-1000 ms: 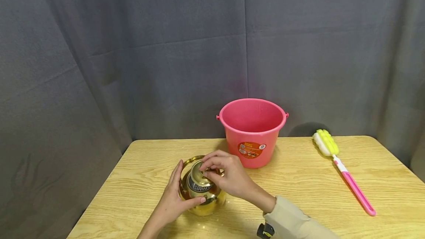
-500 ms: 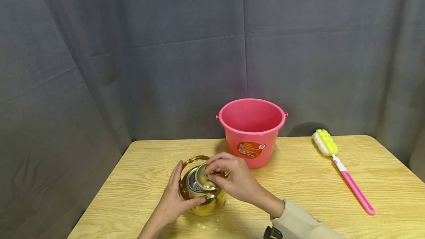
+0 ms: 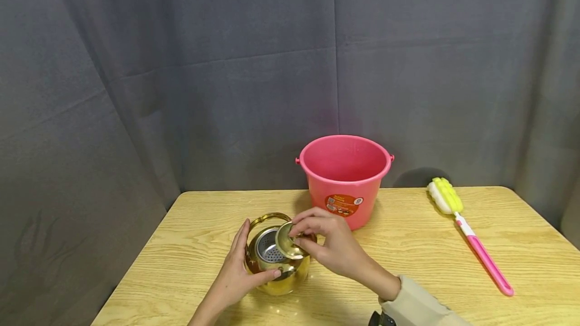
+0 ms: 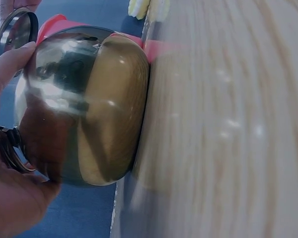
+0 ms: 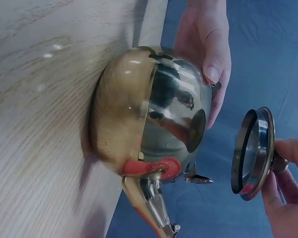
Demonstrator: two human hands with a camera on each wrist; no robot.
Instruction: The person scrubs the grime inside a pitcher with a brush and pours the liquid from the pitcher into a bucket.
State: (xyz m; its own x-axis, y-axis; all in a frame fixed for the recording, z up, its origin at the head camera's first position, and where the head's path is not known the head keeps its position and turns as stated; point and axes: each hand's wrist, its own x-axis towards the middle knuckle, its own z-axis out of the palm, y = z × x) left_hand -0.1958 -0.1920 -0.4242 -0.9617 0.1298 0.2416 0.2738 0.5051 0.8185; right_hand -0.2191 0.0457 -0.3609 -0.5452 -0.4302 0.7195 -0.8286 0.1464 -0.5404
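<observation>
A shiny gold teapot (image 3: 284, 284) with a raised loop handle (image 3: 260, 218) stands on the table. My left hand (image 3: 233, 275) holds its body from the left side, thumb at the front and fingers behind. My right hand (image 3: 337, 245) pinches the knob of the gold lid (image 3: 284, 243). That lid is tilted and held apart from the teapot, as the right wrist view shows. A perforated metal strainer (image 3: 269, 251) is visible in the uncovered mouth. In the right wrist view the spout (image 5: 151, 201) points away from the left hand (image 5: 206, 49).
Behind the teapot stands a pink bucket (image 3: 342, 190) with a red label. A sponge brush (image 3: 445, 195) with a pink handle lies at the right of the wooden table (image 3: 190, 245). Grey cloth (image 3: 254, 89) hangs behind the table's back edge.
My right hand has moved to the right with the lid, away from the teapot's mouth, and more of the strainer shows. The left hand and the teapot have stayed in place.
</observation>
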